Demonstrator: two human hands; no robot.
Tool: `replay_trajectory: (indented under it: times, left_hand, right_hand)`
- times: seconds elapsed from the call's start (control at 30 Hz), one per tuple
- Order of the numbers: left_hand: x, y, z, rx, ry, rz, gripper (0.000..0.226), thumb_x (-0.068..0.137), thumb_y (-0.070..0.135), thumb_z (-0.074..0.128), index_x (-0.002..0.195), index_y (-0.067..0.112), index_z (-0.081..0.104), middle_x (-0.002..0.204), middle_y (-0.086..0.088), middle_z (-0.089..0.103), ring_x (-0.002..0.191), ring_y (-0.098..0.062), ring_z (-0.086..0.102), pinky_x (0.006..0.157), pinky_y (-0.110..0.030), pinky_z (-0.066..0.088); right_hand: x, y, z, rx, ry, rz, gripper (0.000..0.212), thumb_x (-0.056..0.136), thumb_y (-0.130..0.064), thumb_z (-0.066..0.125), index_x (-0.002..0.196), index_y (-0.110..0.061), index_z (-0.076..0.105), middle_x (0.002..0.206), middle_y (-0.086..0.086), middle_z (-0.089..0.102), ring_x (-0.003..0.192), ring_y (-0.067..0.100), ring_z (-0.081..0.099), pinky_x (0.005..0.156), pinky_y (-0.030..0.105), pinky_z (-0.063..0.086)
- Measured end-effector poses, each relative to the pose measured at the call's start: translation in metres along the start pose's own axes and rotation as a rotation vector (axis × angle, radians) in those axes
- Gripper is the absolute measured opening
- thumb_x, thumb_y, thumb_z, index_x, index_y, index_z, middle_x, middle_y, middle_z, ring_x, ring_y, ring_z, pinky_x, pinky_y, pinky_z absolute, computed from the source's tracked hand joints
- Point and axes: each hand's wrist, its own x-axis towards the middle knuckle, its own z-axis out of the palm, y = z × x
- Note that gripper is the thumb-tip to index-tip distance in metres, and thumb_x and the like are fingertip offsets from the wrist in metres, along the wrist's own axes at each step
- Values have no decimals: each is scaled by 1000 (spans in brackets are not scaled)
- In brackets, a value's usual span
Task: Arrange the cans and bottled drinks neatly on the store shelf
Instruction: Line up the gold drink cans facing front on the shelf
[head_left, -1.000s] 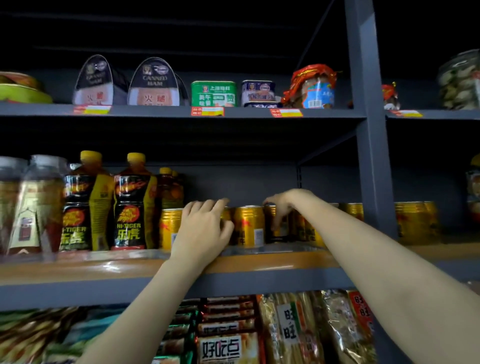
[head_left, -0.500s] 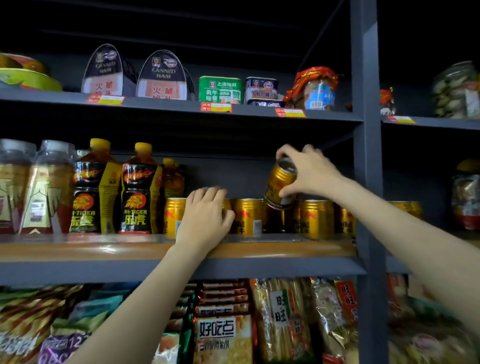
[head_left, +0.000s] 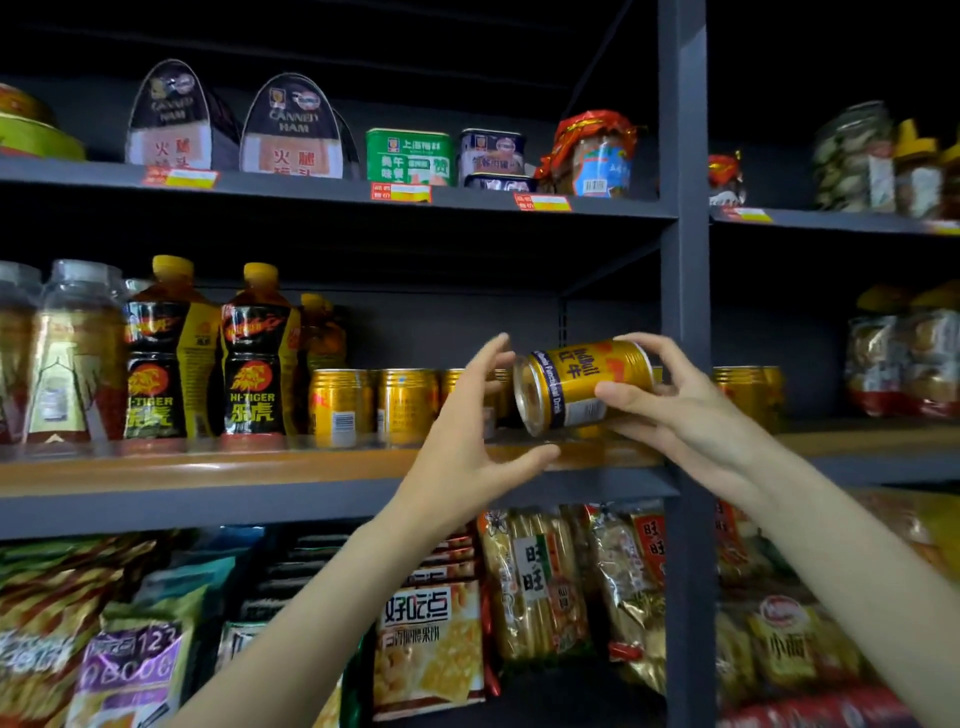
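- The fingers (head_left: 631, 397) of the right hand (head_left: 691, 415) are clamped on a gold can (head_left: 582, 382), tilted on its side before the shelf (head_left: 260, 470); it is not yet placed.
- The left hand (head_left: 467, 441) is spread apart beside the can's end; touching, I cannot tell.
- Behind, the can row (head_left: 379, 405) and the bottles (head_left: 208, 353) stand upright, seemingly arranged.

Glossy metal can (head_left: 584, 384); smooth wood-look shelf (head_left: 208, 470).

A gold metal drink can with a dark blue band (head_left: 584, 384) lies tipped on its side in the air, its silver end facing left, just in front of the wooden-fronted middle shelf (head_left: 260, 467). On that shelf a row of upright gold cans (head_left: 405, 405) stands beside 2 upright yellow-capped Hi-Tiger bottles (head_left: 254, 358).
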Motion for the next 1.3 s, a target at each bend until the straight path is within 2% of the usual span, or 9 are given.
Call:
replay_trajectory:
  times: [0.2, 0.33, 0.43, 0.63, 0.77, 0.87, 0.97, 1.17, 1.3]
  left_hand:
    - [0, 16, 5, -116, 68, 5, 69, 67, 43, 71, 124, 45, 33, 123, 22, 45, 113, -5, 53, 87, -26, 53]
    - [0, 21, -2, -129, 161, 77, 80, 65, 31, 84, 130, 33, 37, 119, 21, 53, 114, -5, 54, 87, -23, 51]
    - [1, 27, -4, -121, 163, 100, 80, 63, 41, 78, 130, 35, 36, 119, 18, 56, 116, -6, 53, 92, -28, 50]
    - [4, 28, -7, -91, 100, 98, 84, 62, 44, 77, 132, 40, 31, 126, 15, 55, 119, -8, 53, 94, -39, 49]
    - [5, 24, -7, -72, 76, 93, 83, 63, 41, 81, 129, 44, 31, 126, 21, 54, 119, -8, 52, 94, -34, 49]
    - [6, 21, -7, -45, 10, 73, 78, 67, 28, 83, 127, 42, 34, 124, 26, 51, 119, 0, 48, 93, -20, 46]
    - [6, 19, -14, -167, -152, -27, 68, 77, 11, 73, 128, 38, 37, 126, 24, 48, 115, 6, 50, 87, -14, 47]
    - [8, 14, -25, -524, -117, -297, 30, 90, 16, 54, 120, 18, 58, 118, 1, 66, 110, -14, 63, 95, -35, 50]
    - [13, 13, -15, -687, -248, -431, 41, 84, 31, 64, 122, 18, 54, 116, -7, 67, 110, -20, 63, 95, -37, 50]
  right_hand:
    - [-11, 3, 5, 128, -108, 64, 63, 70, -14, 71, 129, -24, 52, 120, 16, 62, 99, 29, 69, 79, 36, 59]
    - [-13, -1, 6, 51, -145, 127, 47, 82, -26, 63, 128, -21, 55, 116, 14, 66, 98, 30, 69, 85, 39, 57]
    - [-15, 1, 9, 111, -161, 183, 37, 88, -29, 55, 123, -17, 60, 110, 17, 69, 99, 31, 69, 82, 41, 58]
    - [-13, 5, 8, 221, -205, 200, 48, 80, -40, 56, 123, -19, 58, 110, 21, 68, 103, 33, 67, 85, 41, 57]
    - [-12, 4, 5, 206, -261, 177, 70, 70, -52, 71, 128, -17, 56, 118, 22, 65, 110, 34, 63, 89, 41, 55]
    - [-13, 2, 6, 120, -192, 106, 79, 61, -42, 84, 128, -13, 53, 119, 17, 65, 105, 32, 66, 85, 41, 57]
    - [-9, -2, 5, -177, -4, -73, 85, 49, -41, 82, 126, -32, 45, 120, 0, 59, 106, 19, 63, 92, 36, 53]
    - [-3, -3, -6, -704, -45, -623, 93, 56, -42, 86, 127, -51, 27, 131, -32, 29, 125, -16, 32, 92, 7, 41]
    - [-1, -1, -8, -799, -66, -854, 89, 64, -49, 77, 137, -39, 27, 134, -22, 30, 131, -2, 33, 103, 26, 42]
